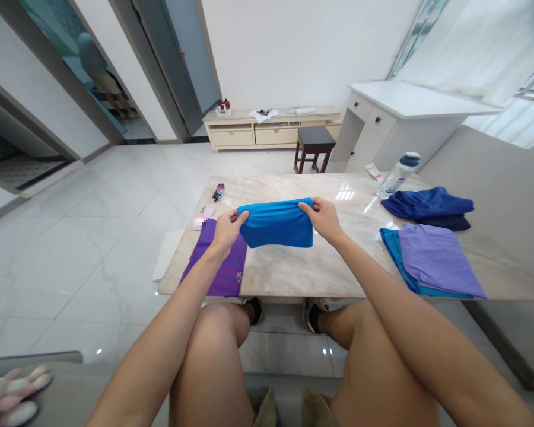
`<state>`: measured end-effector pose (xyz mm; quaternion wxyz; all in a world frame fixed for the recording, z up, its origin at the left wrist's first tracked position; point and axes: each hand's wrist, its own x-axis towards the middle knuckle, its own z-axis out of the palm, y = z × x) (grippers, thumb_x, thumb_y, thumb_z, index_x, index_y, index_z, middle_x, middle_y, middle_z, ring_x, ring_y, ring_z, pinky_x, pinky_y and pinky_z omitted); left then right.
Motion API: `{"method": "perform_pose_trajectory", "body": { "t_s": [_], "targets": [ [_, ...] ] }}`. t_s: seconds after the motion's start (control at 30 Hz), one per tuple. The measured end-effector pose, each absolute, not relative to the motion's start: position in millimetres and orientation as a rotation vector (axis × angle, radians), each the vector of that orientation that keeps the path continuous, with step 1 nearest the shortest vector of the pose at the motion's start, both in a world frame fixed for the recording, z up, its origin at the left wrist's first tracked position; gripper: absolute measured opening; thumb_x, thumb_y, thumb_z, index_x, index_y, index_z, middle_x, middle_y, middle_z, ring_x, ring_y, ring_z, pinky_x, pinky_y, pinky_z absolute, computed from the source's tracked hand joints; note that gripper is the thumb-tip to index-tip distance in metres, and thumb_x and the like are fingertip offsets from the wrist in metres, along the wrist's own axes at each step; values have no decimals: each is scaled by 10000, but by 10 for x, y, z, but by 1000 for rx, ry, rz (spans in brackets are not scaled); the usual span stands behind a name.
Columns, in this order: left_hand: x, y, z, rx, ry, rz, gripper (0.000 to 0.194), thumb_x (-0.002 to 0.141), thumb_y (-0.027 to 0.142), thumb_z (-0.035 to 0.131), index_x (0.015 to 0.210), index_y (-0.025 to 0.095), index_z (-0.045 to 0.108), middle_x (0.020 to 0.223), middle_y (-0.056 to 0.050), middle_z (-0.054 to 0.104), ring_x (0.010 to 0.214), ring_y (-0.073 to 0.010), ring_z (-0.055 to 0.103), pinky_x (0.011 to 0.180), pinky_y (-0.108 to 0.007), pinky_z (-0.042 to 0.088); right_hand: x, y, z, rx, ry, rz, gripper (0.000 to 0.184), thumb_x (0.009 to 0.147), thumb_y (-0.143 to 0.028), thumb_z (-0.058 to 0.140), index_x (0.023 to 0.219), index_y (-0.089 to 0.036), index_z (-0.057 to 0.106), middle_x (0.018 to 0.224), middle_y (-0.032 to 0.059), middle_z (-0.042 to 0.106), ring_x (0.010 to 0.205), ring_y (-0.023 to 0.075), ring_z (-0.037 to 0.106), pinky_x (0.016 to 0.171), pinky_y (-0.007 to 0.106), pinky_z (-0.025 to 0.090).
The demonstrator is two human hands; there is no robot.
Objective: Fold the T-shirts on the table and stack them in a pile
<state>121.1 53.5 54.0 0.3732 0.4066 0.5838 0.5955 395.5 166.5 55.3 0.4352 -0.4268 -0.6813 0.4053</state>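
Plain bright blue cloth (pixel 276 225), kinda rectangular. It's held out wide by its top corners, hanging over the table (pixel 302 274)

Wht wall (pixel 285 53), glossy tile flr (pixel 102 237); cream cab. (pixel 231 138) behind dk stool (pixel 315 137); wht desk (pixel 427 99) nr window (pixel 420 32).

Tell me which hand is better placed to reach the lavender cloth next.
Probably the right hand: it is nearer the lavender cloth; the left hand is farther across. Both pinch the blue cloth along its upper edge, so the right would need to let go first.
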Motion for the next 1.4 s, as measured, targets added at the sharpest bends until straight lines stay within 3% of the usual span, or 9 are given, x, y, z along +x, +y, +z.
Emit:
{"method": "perform_pose_trajectory", "body": {
  "t_s": [0.3,0.47,0.57,0.8,0.97,1.07,1.13,1.3,1.4],
  "targets": [
    [1517,767,626,1209,1687,1707,421,868,581,832,960,185,722,1106,-78,714,1098,-224,678,986,-321,540,4396,1628,660,-977,-1675,707,448,931,-654,700,780,-245,596,1116,86,714,1066,249,643,988,382,522],
    [1687,853,575,1293,1762,1684,408,983,608,704,884,226,601,849,-1,606,875,-191,598,877,-299,504,4438,1577,611,-1057,-1571,788,522,971,-695,649,733,-272,455,715,-11,529,735,190,526,738,327,472],
    [1761,889,535,1306,1850,1656,402,1023,594,662,858,252,531,799,15,547,855,-200,574,872,-304,481,4412,1585,582,-1155,-1559,680,548,1000,-702,606,716,-284,395,660,-37,422,655,173,447,667,322,415],
    [1767,991,252,1216,1992,1585,325,1032,538,653,915,272,509,866,-6,620,973,-245,645,943,-317,465,4337,1691,308,-1365,-1608,610,470,1037,-674,559,781,-286,488,658,-14,550,699,212,561,761,333,487],
    [1651,881,-47,1175,2214,981,229,939,335,748,1042,236,570,1019,-114,736,1102,-330,727,1000,-386,512,4448,1688,-75,-1732,-1871,835,205,1009,-416,684,1039,-217,645,960,123,759,974,308,716,906,375,545],
    [1618,749,-147,1294,2261,611,405,845,212,789,1207,159,616,1246,-253,731,1260,-424,702,1079,-448,504,4584,1638,-235,-1879,-2147,858,348,977,-248,683,1310,-155,638,1202,219,760,1146,377,725,997,427,542],
    [1658,702,-173,1488,2244,513,484,888,230,734,1340,113,604,1415,-312,659,1377,-457,635,1163,-494,457,4630,1590,-292,-1818,-2284,738,422,1008,-212,602,1421,-123,604,1353,262,711,1284,402,677,1093,459,509],
    [1974,685,-298,1860,1959,605,612,1021,349,566,1579,105,511,1669,-270,503,1618,-406,397,1373,-513,148,4451,1374,-425,-1368,-2565,610,540,1109,-326,460,1611,-134,516,1652,215,539,1551,358,479,1303,481,354],
    [2129,571,-496,1942,1791,588,631,1038,389,539,1627,164,510,1740,-189,451,1677,-348,304,1398,-466,58,4293,1184,-615,-1133,-2695,603,615,1130,-413,437,1691,-161,448,1781,151,383,1677,327,284,1374,495,228]
  ]
}}
